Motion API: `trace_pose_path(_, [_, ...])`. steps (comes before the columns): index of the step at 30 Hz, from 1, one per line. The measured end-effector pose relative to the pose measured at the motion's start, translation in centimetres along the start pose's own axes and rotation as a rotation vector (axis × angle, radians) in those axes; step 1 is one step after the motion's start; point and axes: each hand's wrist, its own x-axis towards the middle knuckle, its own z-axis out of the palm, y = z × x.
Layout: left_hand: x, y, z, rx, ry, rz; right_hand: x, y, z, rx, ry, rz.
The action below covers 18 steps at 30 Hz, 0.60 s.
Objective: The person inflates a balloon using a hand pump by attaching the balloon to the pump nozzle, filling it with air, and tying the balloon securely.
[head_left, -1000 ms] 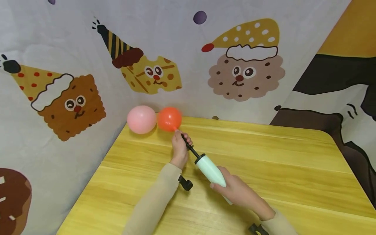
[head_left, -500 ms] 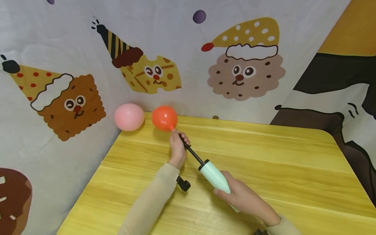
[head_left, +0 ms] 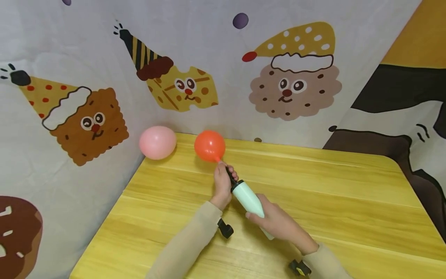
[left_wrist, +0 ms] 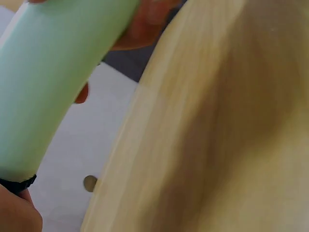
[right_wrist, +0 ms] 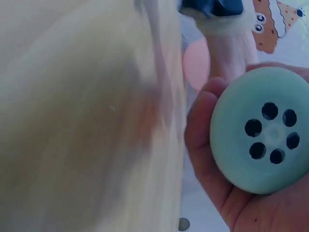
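In the head view my left hand [head_left: 223, 181] grips the black front end of a balloon pump [head_left: 248, 198], with the neck of a red-orange balloon [head_left: 210, 145] at its fingertips. The balloon is round and partly inflated. My right hand [head_left: 278, 219] wraps round the pump's mint-green body, which sits right up against the left hand; no black rod shows between them. The right wrist view looks onto the pump's rear end [right_wrist: 275, 169], with a ring of several holes and fingers curled about it. In the left wrist view the green body [left_wrist: 53, 82] fills the left side.
A pink balloon [head_left: 158, 142] rests at the table's far left corner, by the cloth backdrop [head_left: 223, 50] printed with cartoon food. The wooden table [head_left: 324, 186] lies under both hands. Black camera mounts [head_left: 225, 229] are strapped to both wrists.
The pump's rod came further out, then its body slid forward to the left hand. The red-orange balloon looks slightly bigger. The pink balloon shifted left, away from it.
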Motion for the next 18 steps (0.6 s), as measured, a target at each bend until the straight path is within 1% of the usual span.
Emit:
trace_pose_path(3, [0.7, 0.5, 0.1, 0.018, -0.024, 0.033, -0.4, 0.0, 0.3, 0.038, 0.012, 0.012])
trace_pose_path(5, [1.4, 1.3, 0.0, 0.007, -0.024, 0.052, -0.9, 0.0, 0.3, 0.036, 0.021, 0.015])
trace_pose_path(10, [3.4, 3.7, -0.8, -0.038, 0.03, 0.091, -3.3, 0.7, -1.0, -0.007, -0.016, 0.005])
trace_pose_path(12, [3.9, 4.3, -1.2, -0.046, 0.048, 0.104, -4.2, 1.3, -1.4, -0.023, -0.037, -0.007])
trace_pose_path(15, [3.9, 4.2, -1.6, -0.059, 0.067, 0.093, -4.9, 2.1, -1.7, -0.058, -0.041, -0.028])
trace_pose_path(18, [3.4, 3.2, -1.7, -0.069, 0.069, 0.069, -4.8, 2.5, -1.7, -0.076, -0.043, -0.037])
